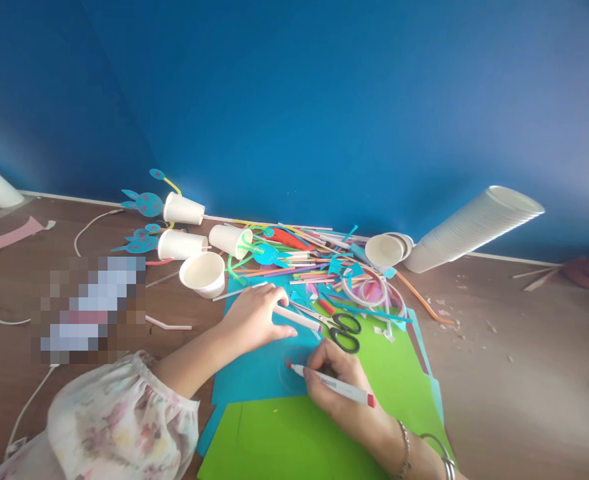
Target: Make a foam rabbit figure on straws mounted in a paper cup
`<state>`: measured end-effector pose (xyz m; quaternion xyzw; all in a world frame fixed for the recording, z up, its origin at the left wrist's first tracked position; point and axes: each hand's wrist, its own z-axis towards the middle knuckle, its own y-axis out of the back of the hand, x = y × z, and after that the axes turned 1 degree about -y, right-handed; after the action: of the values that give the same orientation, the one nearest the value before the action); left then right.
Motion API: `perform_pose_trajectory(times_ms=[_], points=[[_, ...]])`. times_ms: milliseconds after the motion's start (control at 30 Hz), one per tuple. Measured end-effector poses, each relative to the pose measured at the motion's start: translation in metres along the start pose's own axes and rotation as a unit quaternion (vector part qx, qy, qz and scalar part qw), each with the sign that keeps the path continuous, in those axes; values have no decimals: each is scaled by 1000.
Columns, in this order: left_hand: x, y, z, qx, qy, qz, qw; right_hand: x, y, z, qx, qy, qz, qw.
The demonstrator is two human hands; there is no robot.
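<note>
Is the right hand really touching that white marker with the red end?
Touching. The head view shows the right hand with its thumb and fingers closed around the white marker, no gap between them.

The floor (514,407) is brown wood. Blue paper (244,377) lies flat on it in the middle. To the left, three white cups (187,209) lie on their sides, and another cup (202,275) sits near them, its open top showing. A tall cup stack (469,233) stands on the right. Pink paper (12,237), a white cord (30,408) and tiny scraps (443,312) lie on the wood too.
</note>
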<state>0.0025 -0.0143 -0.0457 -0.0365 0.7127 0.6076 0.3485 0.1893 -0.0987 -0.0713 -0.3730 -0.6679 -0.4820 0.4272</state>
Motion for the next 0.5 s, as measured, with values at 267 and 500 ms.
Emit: perform_pose_trajectory(times_ms=[267, 500], points=[[2, -1, 0, -8, -10, -4, 1000, 5, 1, 2, -5, -31, 49, 998], [1, -1, 1, -1, -10, -3, 1000, 10, 1, 4, -2, -35, 23, 999]])
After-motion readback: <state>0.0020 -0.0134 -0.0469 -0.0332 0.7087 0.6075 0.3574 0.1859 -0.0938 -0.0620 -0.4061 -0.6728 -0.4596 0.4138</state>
